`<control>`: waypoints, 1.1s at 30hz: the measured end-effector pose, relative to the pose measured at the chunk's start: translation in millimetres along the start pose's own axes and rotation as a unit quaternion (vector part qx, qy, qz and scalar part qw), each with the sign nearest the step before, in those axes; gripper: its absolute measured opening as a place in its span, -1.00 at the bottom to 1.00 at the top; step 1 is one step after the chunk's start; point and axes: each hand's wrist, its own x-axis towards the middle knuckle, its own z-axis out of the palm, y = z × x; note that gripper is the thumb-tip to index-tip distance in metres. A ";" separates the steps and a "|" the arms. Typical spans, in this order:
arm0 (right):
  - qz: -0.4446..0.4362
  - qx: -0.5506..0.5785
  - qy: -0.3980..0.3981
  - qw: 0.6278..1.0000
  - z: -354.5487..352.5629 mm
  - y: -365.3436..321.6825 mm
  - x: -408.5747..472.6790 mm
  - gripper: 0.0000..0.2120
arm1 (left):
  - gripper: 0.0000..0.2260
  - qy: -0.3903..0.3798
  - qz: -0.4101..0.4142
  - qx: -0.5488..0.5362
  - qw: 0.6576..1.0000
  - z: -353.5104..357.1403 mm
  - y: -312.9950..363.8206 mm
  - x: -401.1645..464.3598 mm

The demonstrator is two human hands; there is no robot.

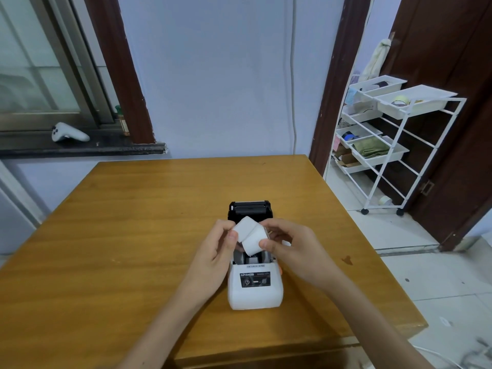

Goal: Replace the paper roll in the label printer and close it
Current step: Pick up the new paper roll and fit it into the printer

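Note:
A small white label printer (pixel 254 287) sits on the wooden table (pixel 133 222), its black lid (pixel 249 208) swung open and lying back toward the far side. A white paper roll (pixel 253 239) hovers just over the open paper bay. My right hand (pixel 290 247) grips the roll between thumb and fingers. My left hand (pixel 218 249) pinches the loose leading end of the paper (pixel 243 226) at the roll's upper left. The bay itself is mostly hidden behind the roll and my fingers.
A white wheeled rack (pixel 394 139) with trays of cloth and tape stands on the tiled floor to the right, beside a dark door. A white game controller (pixel 68 133) lies on the window ledge at the left. A brown stain (pixel 347 260) marks the table near its right edge.

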 end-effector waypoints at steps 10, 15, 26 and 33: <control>0.005 0.012 0.001 1.000 3.5 3.1 -0.2 -0.79 | -0.84 -0.024 0.000 0.000 1.000 -1.9 -1.9 2.5; 0.015 0.028 0.023 0.999 6.3 8.4 -0.9 -0.76 | -0.83 0.004 -0.001 -0.004 1.000 11.8 -7.5 -1.0; 0.013 0.022 0.028 0.999 7.3 7.6 -0.2 -0.78 | -0.82 0.009 0.009 0.011 1.000 16.4 -7.9 2.4; 0.017 0.025 0.014 0.999 5.6 5.7 -0.5 -0.79 | -0.84 0.013 0.002 0.012 1.000 12.5 -11.2 0.7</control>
